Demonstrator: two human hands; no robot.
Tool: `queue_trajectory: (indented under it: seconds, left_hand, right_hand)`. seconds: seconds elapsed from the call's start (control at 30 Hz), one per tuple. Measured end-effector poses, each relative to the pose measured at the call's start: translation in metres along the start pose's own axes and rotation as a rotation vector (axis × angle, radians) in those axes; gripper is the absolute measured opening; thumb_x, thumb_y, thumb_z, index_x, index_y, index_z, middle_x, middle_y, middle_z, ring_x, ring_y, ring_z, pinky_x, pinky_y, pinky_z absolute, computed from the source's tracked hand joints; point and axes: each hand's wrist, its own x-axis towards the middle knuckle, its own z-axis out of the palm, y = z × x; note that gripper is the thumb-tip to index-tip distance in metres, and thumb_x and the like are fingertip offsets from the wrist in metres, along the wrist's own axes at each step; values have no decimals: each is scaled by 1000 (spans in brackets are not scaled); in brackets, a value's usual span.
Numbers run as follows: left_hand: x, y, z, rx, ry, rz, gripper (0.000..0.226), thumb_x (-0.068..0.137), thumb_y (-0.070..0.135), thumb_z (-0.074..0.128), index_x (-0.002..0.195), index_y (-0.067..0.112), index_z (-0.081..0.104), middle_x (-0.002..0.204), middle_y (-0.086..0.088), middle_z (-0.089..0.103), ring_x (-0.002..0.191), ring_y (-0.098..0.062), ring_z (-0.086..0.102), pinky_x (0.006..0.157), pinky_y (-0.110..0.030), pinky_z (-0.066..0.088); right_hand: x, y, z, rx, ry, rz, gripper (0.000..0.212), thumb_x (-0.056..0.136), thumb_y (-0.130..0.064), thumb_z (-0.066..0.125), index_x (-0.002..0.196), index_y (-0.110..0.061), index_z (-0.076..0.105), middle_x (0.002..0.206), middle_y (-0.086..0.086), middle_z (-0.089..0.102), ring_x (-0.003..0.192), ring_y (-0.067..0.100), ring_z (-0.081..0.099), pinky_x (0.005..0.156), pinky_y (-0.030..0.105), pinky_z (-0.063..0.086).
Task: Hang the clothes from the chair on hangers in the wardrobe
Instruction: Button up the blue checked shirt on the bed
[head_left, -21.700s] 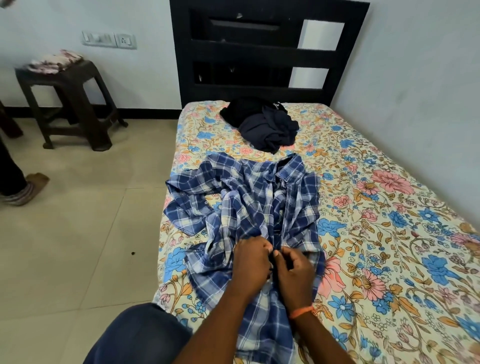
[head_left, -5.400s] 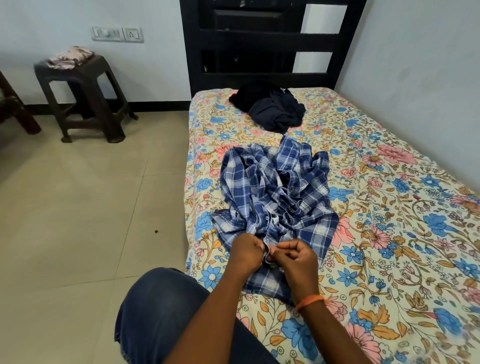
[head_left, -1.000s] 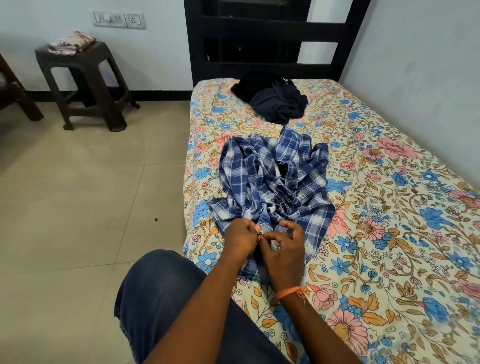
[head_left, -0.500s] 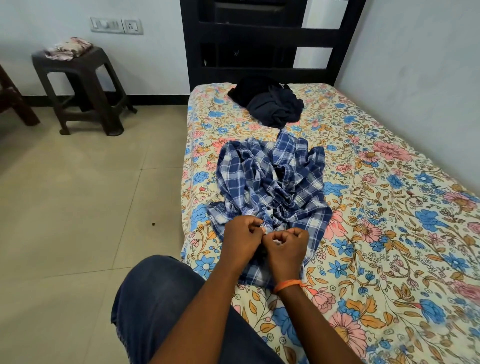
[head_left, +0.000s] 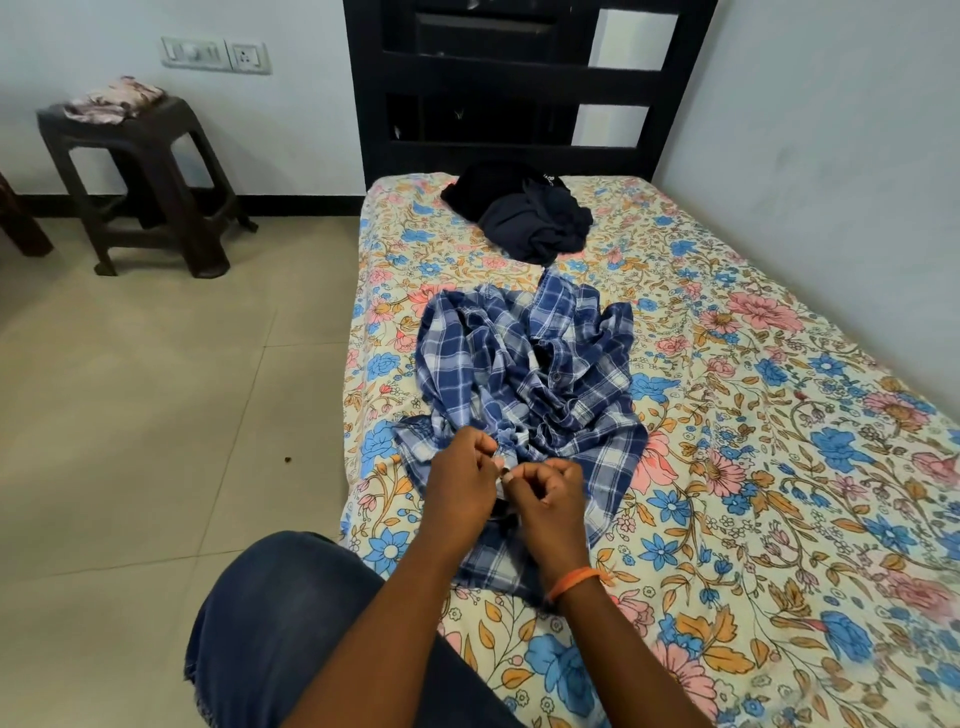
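A crumpled blue-and-white plaid cotton shirt lies bunched in soft folds on a bed covered by a cream sheet printed with blue, pink and orange flowers. The shirt sits near the left edge of the bed, about midway along it, with its hem reaching toward the near side.

Both hands meet over the shirt's near end. The left hand has its fingers curled, pinching a gathered edge of the plaid cloth. The right hand, with an orange thread band at the wrist, has its fingers curled too, pinching the cloth just beside the left hand's fingertips. Exactly what small part they hold between them is too small to tell.

Farther along the bed, near a black slatted wooden headboard, lies a rumpled heap of dark navy and black fabric, apart from the shirt.

A knee in dark blue denim rests against the near left side of the bed. On the pale tiled floor at far left stands a dark brown moulded plastic stool with a folded pale patterned cloth on top.
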Motion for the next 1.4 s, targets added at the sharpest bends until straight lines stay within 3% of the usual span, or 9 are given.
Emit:
queue_trajectory:
  seconds: [0.2,0.3,0.43,0.57,0.7,0.87,1.17,1.3,1.4]
  left_hand:
    - [4,-11,9,706,29,358,25,87,0,61,102,19,53,108,-2,53,92,-18,50,73,-31,49]
    - [5,-9,15,817,24,488,40,75,-3,70,109,16,63,116,-4,57,104,-24,51,84,-36,49]
    - [4,11,27,780,-77,725,35,86,24,66,120,18,60,124,-3,58,118,-25,52,99,-40,41]
    - [-2,26,47,869,-372,522,75,87,64,55,144,21,33,139,0,50,128,-23,44,110,-42,27]
    - [1,24,51,1018,-302,472,43,95,40,51,133,22,41,130,-1,57,120,-22,51,102,-41,27]
    - [16,27,45,911,-230,345,27,99,37,36,119,20,43,101,1,68,91,-20,65,98,-43,40]
    - [51,37,50,894,-224,245,55,100,55,39,137,16,27,97,-3,70,84,-25,69,79,-40,55]
    - [62,40,45,866,-230,217,45,97,55,47,121,17,43,104,-2,67,89,-24,68,79,-37,54]
    - [69,51,43,796,-176,236,49,95,55,51,125,18,41,122,-2,56,97,-23,65,81,-37,55]
  right_hand:
    - [26,-3,-39,-301,196,-128,11,84,-15,73,78,-17,65,97,-2,52,79,7,50,73,16,41]
    - [54,18,-82,-319,330,93,13,83,-19,74,92,-14,65,99,6,57,82,17,49,70,30,40]
    - [75,24,-109,-125,212,373,31,83,-20,77,104,-5,60,98,4,60,86,22,59,81,35,52]
    - [83,13,-104,161,32,416,10,82,-4,71,90,1,68,79,17,70,64,27,64,60,38,56]
    - [87,11,-108,-25,-11,308,11,82,-8,71,72,-8,67,60,9,61,47,23,54,50,35,53]
    - [140,14,-115,-360,193,122,34,91,-16,61,124,-5,59,120,15,61,97,26,58,76,31,48]
    - [282,-14,-87,-998,-104,-166,91,85,-1,65,158,-13,11,166,10,6,152,34,10,118,58,22]
    - [310,-34,-99,-1188,-202,-264,32,88,-15,55,119,-9,61,129,14,58,137,32,39,110,50,31]
    - [306,-44,-109,-881,-216,-367,26,71,-27,39,73,-4,51,73,16,51,71,28,49,67,37,35]
